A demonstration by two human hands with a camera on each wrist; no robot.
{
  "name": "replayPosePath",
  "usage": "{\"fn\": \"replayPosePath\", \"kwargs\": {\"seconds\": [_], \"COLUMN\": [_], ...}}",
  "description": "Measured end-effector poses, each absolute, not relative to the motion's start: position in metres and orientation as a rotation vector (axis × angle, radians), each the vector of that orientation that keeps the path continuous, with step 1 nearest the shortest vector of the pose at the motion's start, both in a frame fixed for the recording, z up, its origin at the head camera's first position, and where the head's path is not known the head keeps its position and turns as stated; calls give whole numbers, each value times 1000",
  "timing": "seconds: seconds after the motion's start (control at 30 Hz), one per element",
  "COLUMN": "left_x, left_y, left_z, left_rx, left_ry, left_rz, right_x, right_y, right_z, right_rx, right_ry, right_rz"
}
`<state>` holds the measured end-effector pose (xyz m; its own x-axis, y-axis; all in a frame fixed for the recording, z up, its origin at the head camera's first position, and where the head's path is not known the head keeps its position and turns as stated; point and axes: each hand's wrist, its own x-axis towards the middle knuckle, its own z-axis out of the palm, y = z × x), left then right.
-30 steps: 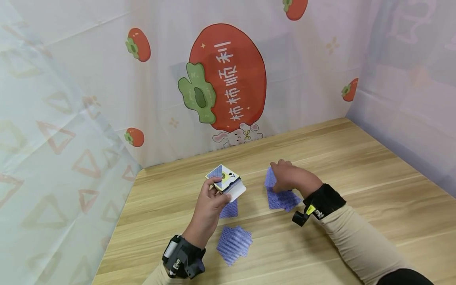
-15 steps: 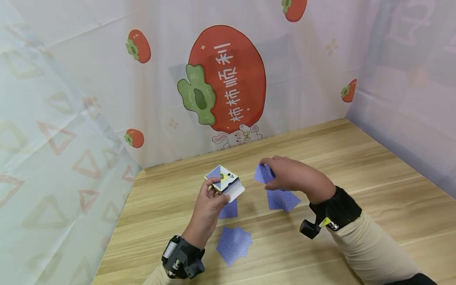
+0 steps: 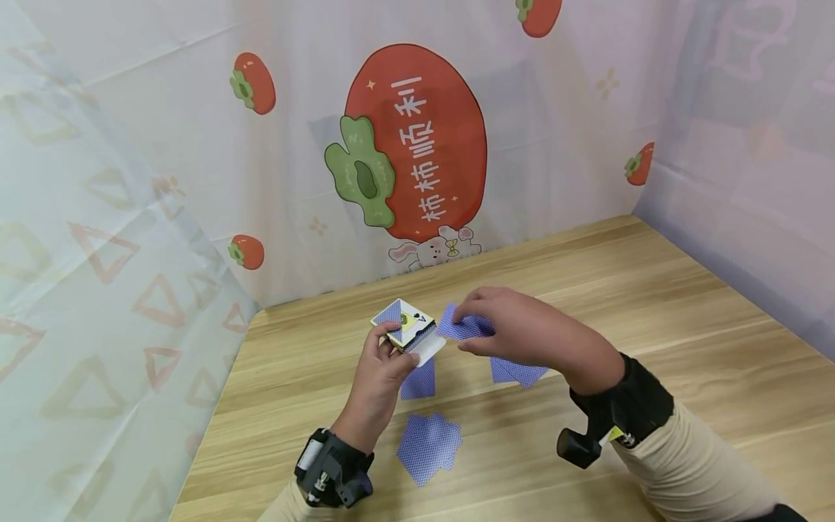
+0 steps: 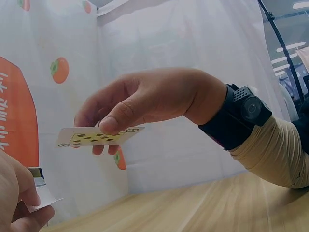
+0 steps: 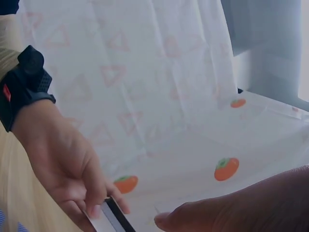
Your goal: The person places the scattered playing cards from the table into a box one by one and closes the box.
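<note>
In the head view my left hand (image 3: 375, 388) grips a playing-card box (image 3: 411, 322), its white flap (image 3: 430, 346) hanging open towards the right. My right hand (image 3: 531, 330) pinches a blue-backed playing card (image 3: 453, 324) just right of that flap. The left wrist view shows the underside of this card (image 4: 94, 138), a black-suited eight; whether more cards lie with it I cannot tell. In the right wrist view the box (image 5: 116, 216) is only partly visible between the left thumb and fingers.
Face-down blue cards lie on the wooden table (image 3: 313, 362): a fanned pile (image 3: 428, 449) in front, some cards (image 3: 419, 383) below the box, and others (image 3: 520, 370) under the right hand. A printed curtain (image 3: 554, 130) stands behind the table.
My right hand has lifted the playing card from the right-hand cards and carried it left, close to the box flap. The left hand with the box has barely moved.
</note>
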<state>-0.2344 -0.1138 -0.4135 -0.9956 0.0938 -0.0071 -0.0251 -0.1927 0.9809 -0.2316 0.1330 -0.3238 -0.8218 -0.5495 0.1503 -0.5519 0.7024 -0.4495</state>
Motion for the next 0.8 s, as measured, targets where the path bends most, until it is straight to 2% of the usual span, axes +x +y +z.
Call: {"fn": "replayPosePath", "kwargs": {"seconds": [0.37, 0.8], "left_x": [-234, -233], "left_y": [-114, -111], "left_z": [-412, -413], "left_rx": [97, 134], "left_ry": [1941, 1907], "left_rz": [2359, 2396], "right_x": [-229, -229], "right_y": [115, 99], "right_z": [-334, -346], "right_rx": [1030, 879], "right_ry": [-2868, -2845], "right_rz": [698, 622]}}
